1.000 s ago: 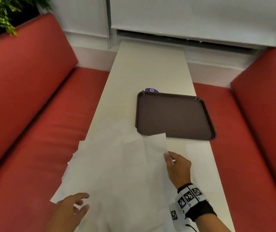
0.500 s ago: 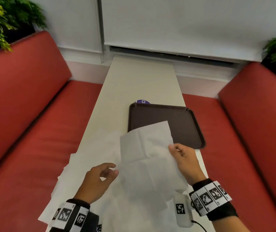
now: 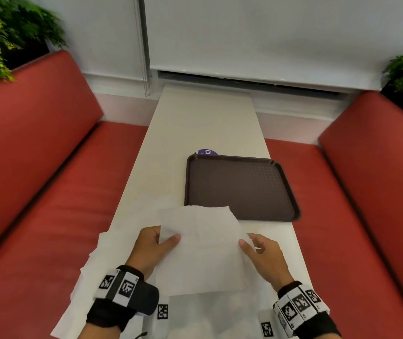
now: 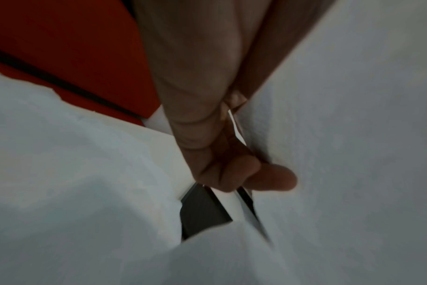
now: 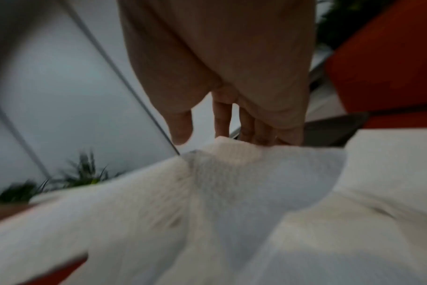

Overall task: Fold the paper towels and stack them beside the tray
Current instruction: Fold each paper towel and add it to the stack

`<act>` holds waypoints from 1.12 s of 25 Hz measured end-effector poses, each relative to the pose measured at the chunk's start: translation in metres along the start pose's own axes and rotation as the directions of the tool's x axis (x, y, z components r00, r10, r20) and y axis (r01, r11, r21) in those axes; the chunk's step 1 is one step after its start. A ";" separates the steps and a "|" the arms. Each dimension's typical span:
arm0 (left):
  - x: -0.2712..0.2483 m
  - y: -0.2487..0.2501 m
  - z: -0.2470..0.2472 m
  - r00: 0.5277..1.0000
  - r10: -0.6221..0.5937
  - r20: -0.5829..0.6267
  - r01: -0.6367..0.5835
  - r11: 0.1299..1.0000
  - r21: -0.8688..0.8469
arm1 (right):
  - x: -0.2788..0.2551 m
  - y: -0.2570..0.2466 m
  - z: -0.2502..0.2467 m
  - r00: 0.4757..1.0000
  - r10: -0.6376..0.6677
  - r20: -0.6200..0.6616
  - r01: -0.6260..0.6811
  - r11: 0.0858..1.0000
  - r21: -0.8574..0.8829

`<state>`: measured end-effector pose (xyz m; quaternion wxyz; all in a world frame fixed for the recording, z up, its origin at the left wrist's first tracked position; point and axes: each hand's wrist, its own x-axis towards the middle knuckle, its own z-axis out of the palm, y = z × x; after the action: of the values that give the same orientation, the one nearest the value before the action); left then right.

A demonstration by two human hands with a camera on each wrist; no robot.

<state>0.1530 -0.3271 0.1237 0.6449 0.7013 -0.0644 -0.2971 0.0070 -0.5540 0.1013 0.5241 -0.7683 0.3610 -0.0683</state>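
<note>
Head view evenly bright, edges bowed; both wrist views dim, blurred.

Black wristbands point(image 3: 122, 299) carry white square-coded marker tags.

Long narrow white table point(image 3: 203, 123) between red benches. A brown tray point(image 3: 242, 189) sits on it, a purple sticker point(image 3: 207, 152) peeks out behind, and loose paper towels point(image 3: 90, 277) cover the near end.

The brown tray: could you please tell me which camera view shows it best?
The head view: the whole brown tray lies in sight on the table, beyond the held paper towel. The left wrist view shows only a dark sliver between towels; the right wrist view shows a blurred dark edge.
</note>
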 end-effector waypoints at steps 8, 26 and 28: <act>-0.012 0.079 -0.033 0.963 0.180 0.203 -0.165 0.983 -0.086 | 0.001 -0.057 0.008 0.950 -0.258 -0.176 0.265 0.964 0.019; -0.020 0.102 -0.043 0.917 0.244 0.316 -0.186 0.961 -0.203 | -0.013 -0.111 -0.003 0.895 -0.179 0.410 -0.133 0.769 0.626; -0.020 0.098 -0.044 0.910 0.244 0.334 -0.203 0.967 -0.154 | -0.011 -0.108 -0.014 0.913 -0.252 0.320 0.014 0.805 0.594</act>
<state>0.1876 -0.2950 0.2220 0.6922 0.5867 -0.2407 -0.3446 0.0442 -0.5368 0.2031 0.7868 -0.5938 0.1572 -0.0604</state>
